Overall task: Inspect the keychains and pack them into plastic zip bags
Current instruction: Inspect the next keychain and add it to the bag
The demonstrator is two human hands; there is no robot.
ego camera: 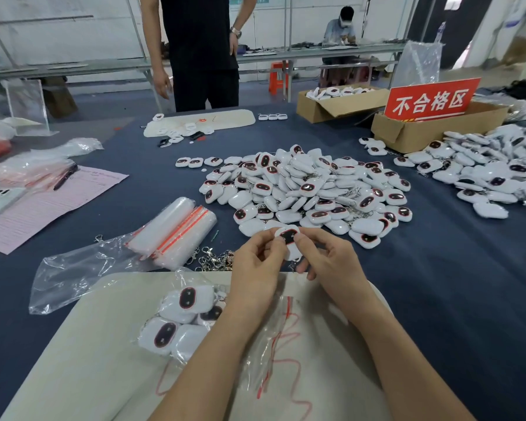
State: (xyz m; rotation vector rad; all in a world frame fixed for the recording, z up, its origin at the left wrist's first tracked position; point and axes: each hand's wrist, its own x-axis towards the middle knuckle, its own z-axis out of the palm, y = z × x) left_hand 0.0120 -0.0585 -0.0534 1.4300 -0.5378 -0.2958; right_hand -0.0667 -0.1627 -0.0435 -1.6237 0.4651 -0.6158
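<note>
Both hands hold one white keychain (289,238) with a dark, red-rimmed oval, above the near edge of the pile. My left hand (257,262) pinches its left side and my right hand (325,256) pinches its right side; its metal clip hangs below, partly hidden. Behind it lies a large heap of the same keychains (313,189). A filled zip bag of keychains (182,317) rests on the beige mat (82,344) to the left of my forearms. An empty zip bag (274,338) with a red strip lies under my left forearm. Stacks of unused zip bags (176,229) sit to the left.
A second heap of keychains (492,168) lies at right, near a cardboard box (407,132) with a red sign (431,100). Another box (319,109) stands behind. Loose metal clips (216,261), a pink form (49,205) with a pen, and a standing person (204,53) are across the blue table.
</note>
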